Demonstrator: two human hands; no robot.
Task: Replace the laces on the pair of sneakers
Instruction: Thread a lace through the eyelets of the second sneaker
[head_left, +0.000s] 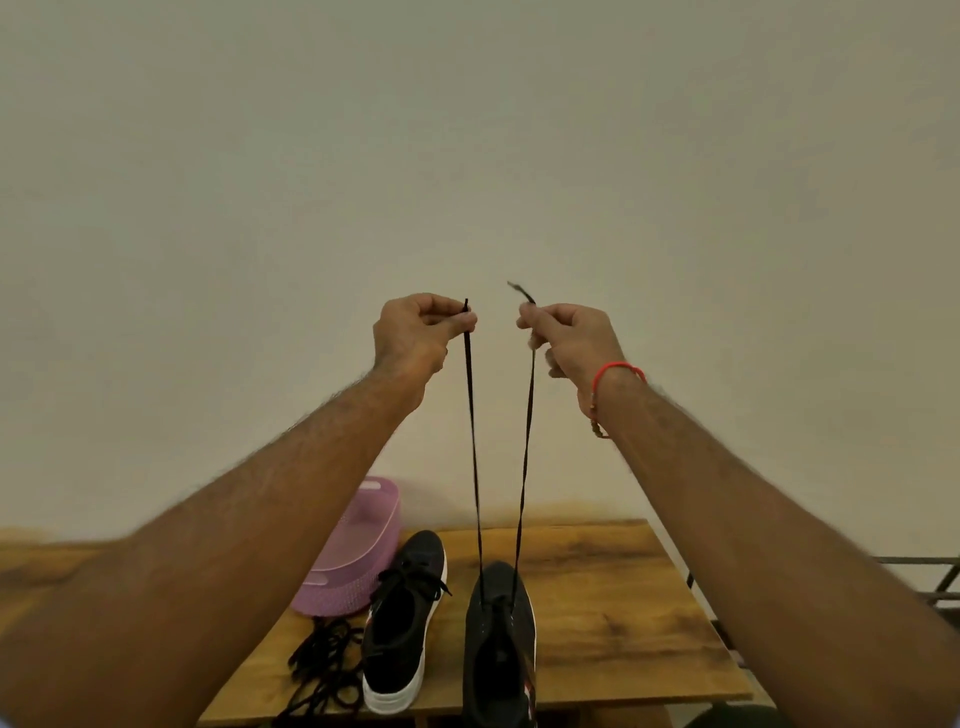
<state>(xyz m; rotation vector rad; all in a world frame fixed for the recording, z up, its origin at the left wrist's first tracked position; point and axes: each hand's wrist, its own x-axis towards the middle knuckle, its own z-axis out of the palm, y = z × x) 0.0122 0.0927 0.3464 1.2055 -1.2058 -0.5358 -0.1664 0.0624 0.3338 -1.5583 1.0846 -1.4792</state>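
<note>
Two black sneakers stand on a wooden table (613, 613). The left sneaker (402, 623) has a white sole and a tied black lace. The right sneaker (498, 644) has a black lace (474, 441) threaded through its lowest eyelets, both strands pulled straight up. My left hand (418, 332) pinches the left end high above the shoe. My right hand (571, 338) pinches the other end, its tip sticking out above the fingers. A red thread band circles my right wrist.
A pink plastic basket (358, 551) lies on its side behind the left sneaker. A loose heap of black laces (322, 670) lies at the table's front, left of the sneakers. A plain wall rises behind. A metal frame (930, 577) shows at far right.
</note>
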